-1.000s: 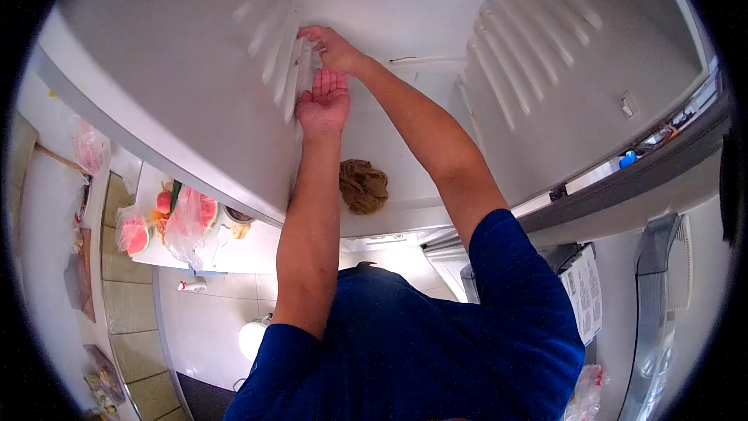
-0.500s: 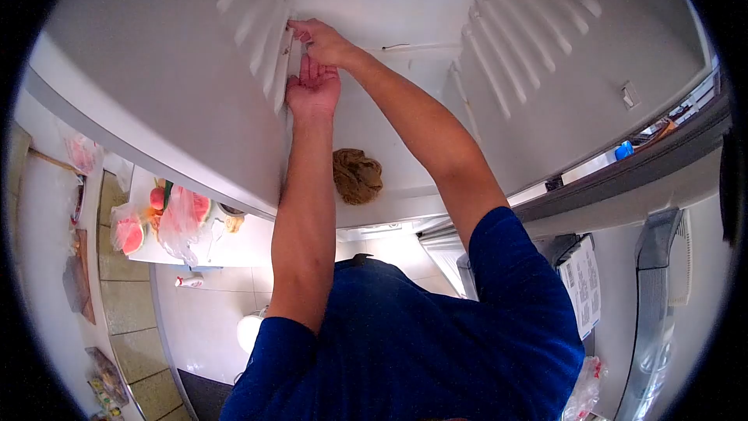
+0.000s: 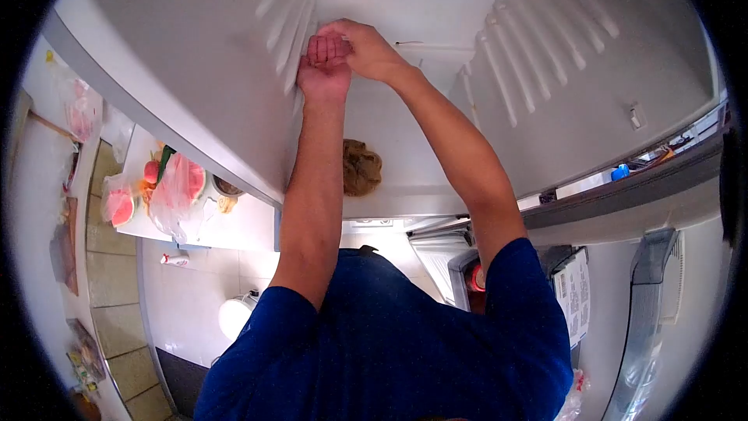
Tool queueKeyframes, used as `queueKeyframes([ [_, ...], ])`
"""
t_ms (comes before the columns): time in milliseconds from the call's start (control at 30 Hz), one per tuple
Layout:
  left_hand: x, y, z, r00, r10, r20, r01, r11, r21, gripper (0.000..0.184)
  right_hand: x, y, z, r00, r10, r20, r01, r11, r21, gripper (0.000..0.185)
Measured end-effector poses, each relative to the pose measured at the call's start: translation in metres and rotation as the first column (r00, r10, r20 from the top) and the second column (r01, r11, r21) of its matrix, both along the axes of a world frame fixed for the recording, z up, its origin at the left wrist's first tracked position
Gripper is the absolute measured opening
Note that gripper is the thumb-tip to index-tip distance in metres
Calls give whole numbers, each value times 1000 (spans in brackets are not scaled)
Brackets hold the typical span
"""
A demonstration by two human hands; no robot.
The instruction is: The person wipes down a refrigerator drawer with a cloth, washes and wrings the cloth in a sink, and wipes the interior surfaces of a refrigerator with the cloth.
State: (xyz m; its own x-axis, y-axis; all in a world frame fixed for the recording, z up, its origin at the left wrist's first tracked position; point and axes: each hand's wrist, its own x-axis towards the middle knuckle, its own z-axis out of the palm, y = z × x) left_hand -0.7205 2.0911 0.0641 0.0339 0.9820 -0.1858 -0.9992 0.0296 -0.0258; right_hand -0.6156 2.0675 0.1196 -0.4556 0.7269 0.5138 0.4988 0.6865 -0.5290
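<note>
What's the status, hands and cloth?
Left hand palm-up, right hand at its fingers; contents unclear. Brown cloth on fridge floor, hands off. Left forearm hides its edge.

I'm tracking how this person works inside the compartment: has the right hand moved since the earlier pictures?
Yes, the right hand has shifted rightward, away from the ribbed left side wall.

Crumpled brown cloth (image 3: 362, 168) on fridge floor (image 3: 409, 168)

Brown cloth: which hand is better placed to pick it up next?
Probably the right hand: bare space lies between the right forearm and the brown cloth. The left hand is palm-up, and the left forearm overlaps the cloth's edge in view.
</note>
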Motion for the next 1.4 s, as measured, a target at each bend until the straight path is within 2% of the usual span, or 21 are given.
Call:
queueKeyframes([
  [67,-3,6,-11,990,-52,134,49,998,29,45,-2,-7,-5,996,-54,-69,47,994,-98,55],
  [133,-3,2,-12,998,-46,49,44,998,44,47,-11,-7,-8,998,-24,-50,32,986,166,47],
  [200,-9,9,-24,999,-38,-35,40,997,65,48,-19,-1,-17,999,25,-32,-18,974,224,43],
  [233,-17,28,-53,964,-234,128,169,907,385,50,-19,2,-16,997,71,-12,-65,959,276,39],
  [267,-19,28,-52,864,-458,211,210,707,675,51,-19,-6,-10,998,66,-8,-61,957,283,39],
  [300,-14,29,-48,861,-462,212,207,701,683,51,-18,-18,-7,995,-12,-103,28,988,150,33],
  [333,-8,5,-18,963,-236,129,174,913,370,51,-17,-28,-3,978,-101,-185,103,995,3,28],
  [367,-4,-14,-3,998,-40,-40,41,999,19,51,-13,-31,-7,979,-100,-178,102,995,5,28],
  [433,-5,-24,-3,997,-69,-34,70,997,35,51,-7,-29,-23,924,-268,-273,262,963,-57,18],
  [567,-4,-38,-18,985,-139,-103,143,989,27,52,-5,-25,-47,986,-154,-69,154,988,-18,11],
  [633,-2,-43,-31,982,-176,-66,177,984,13,52,-7,-36,-55,974,-205,-91,224,920,322,13],
  [667,-1,-46,-37,978,-208,-25,208,978,-1,53,-7,-39,-58,972,-215,-91,233,919,318,13],
  [733,-1,-54,-43,967,-246,-62,245,969,-22,50,-5,-41,-61,951,-237,-199,245,969,19,13],
  [767,-1,-56,-44,958,-272,-96,269,962,-40,49,-4,-43,-59,948,-248,-200,258,966,26,13],
  [833,3,-44,-86,937,-337,-90,334,941,-46,45,-1,-50,-54,922,-378,-84,369,924,-102,13],
  [867,4,-40,-101,918,-388,-83,384,921,-60,44,2,-50,-52,913,-397,-90,389,916,-93,13],
  [967,8,-91,-63,887,-460,-34,421,837,-351,42,11,-41,-56,912,-374,-168,384,923,26,16],
  [1033,-1,-109,-96,789,-612,41,602,760,-243,40,22,-21,-46,800,-524,-292,516,849,-111,11],
  [1100,-8,-136,-94,752,-655,74,638,694,-333,38,41,6,-34,739,-606,-295,610,787,-87,12],
  [1233,-26,-178,-107,607,-791,-77,732,594,-333,37,74,64,-1,451,-792,-411,869,494,3,16],
  [1400,-43,-189,-113,620,-766,-168,689,635,-349,41,81,91,43,287,-881,-377,954,296,35,16],
])
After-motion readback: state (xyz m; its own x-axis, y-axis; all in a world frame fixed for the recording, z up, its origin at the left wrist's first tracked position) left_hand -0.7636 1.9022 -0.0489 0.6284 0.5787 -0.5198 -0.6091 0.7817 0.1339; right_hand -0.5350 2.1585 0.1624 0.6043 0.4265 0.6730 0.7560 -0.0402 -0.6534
